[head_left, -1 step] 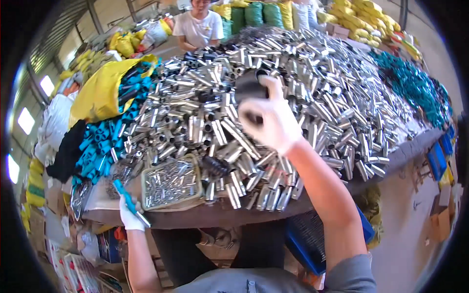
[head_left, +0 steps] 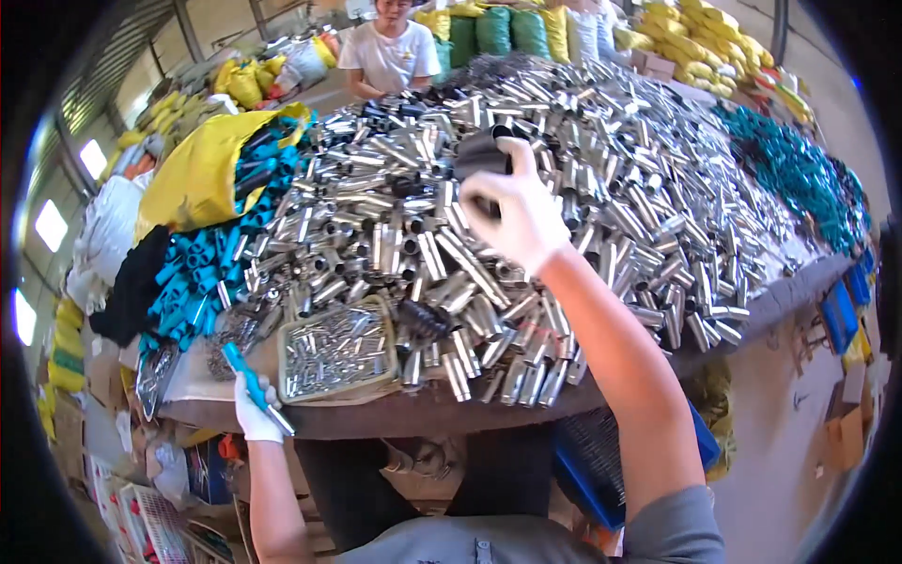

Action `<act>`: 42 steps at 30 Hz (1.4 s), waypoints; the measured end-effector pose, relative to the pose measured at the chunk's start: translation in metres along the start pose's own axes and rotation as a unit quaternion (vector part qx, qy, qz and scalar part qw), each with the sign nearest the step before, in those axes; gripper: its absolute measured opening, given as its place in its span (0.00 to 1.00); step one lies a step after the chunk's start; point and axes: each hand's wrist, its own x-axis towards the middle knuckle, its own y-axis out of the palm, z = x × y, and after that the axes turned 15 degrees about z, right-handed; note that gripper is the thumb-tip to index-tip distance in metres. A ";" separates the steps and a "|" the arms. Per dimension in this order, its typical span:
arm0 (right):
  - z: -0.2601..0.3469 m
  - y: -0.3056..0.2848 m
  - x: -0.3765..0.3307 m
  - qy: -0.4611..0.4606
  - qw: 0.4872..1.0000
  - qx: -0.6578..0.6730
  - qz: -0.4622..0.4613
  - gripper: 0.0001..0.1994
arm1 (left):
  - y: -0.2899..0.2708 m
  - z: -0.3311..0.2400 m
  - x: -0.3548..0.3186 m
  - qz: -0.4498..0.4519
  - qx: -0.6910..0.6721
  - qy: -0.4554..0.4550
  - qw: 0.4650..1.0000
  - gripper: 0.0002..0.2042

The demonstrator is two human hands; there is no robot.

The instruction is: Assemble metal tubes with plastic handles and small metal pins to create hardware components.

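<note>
My left hand (head_left: pixel 258 414), in a white glove, is wrapped round a slim teal tube with a shiny metal end (head_left: pixel 246 376), just off the table's near left edge. Teal shows above the fingers and bare metal below them. Over the middle of the metal pile, my gloved right hand (head_left: pixel 521 211) has its thumb and forefinger curled round a wide dark tube (head_left: pixel 479 158). Its other fingers are partly hidden. Beneath and around that hand lie many loose shiny metal tubes (head_left: pixel 620 216). A shallow tray of small metal parts (head_left: pixel 390 371) sits nearest my left hand.
Teal tubes (head_left: pixel 193 273) spill beside a yellow sack (head_left: pixel 188 183) at the left. Bundled teal pieces (head_left: pixel 789 169) lie at the far right. A black coil (head_left: pixel 423 320) rests beside the tray. Across the pile stands a person in a white shirt (head_left: pixel 390 56). A blue crate (head_left: pixel 587 461) is below the table edge.
My right hand has shifted slightly up and left, with the dark tube still in its fingers. My left hand and the teal tube look almost unmoved. The whole view has shifted slightly.
</note>
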 end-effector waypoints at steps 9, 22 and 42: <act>-0.061 0.057 0.045 0.244 0.968 -0.060 0.016 0.20 | -0.004 -0.001 -0.003 0.031 -0.065 -0.016 0.997 0.13; 0.132 0.072 -0.003 0.199 0.874 0.396 0.198 0.19 | 0.001 -0.033 -0.041 0.298 0.424 0.107 0.848 0.19; 0.219 0.170 0.054 0.137 0.746 0.293 0.582 0.19 | -0.017 -0.053 -0.019 0.355 0.575 0.124 0.727 0.40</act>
